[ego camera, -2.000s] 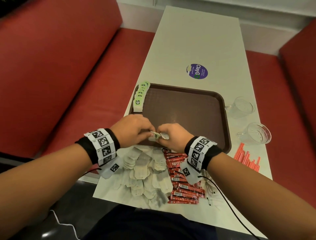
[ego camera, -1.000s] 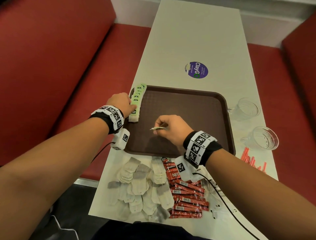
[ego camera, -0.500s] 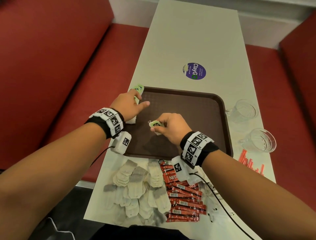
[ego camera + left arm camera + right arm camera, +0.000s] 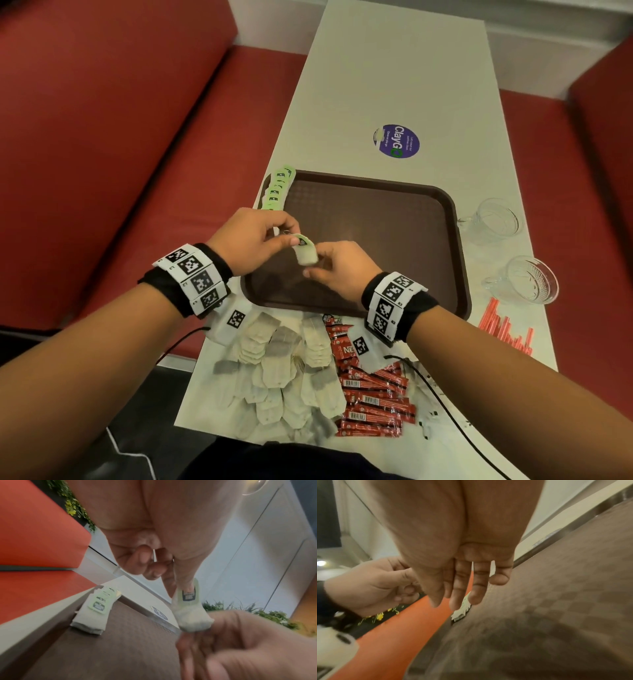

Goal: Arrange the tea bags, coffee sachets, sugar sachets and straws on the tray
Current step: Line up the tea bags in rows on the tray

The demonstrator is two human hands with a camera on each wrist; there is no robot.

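Observation:
A tea bag with a green tag hangs over the near left part of the brown tray. My left hand pinches its tag between thumb and forefinger. My right hand is at the bag's lower end with straight fingers. A row of tea bags lies along the tray's left edge. On the table nearer me lie a pile of loose tea bags, red coffee sachets and red straws.
Two glass cups stand right of the tray. A purple sticker is on the white table beyond it. Red benches run along both sides. Wrist cables trail over the sachets.
My left hand left the row of tea bags and took the held bag by its tag. My right hand, which was pinching the bag, has straightened its fingers.

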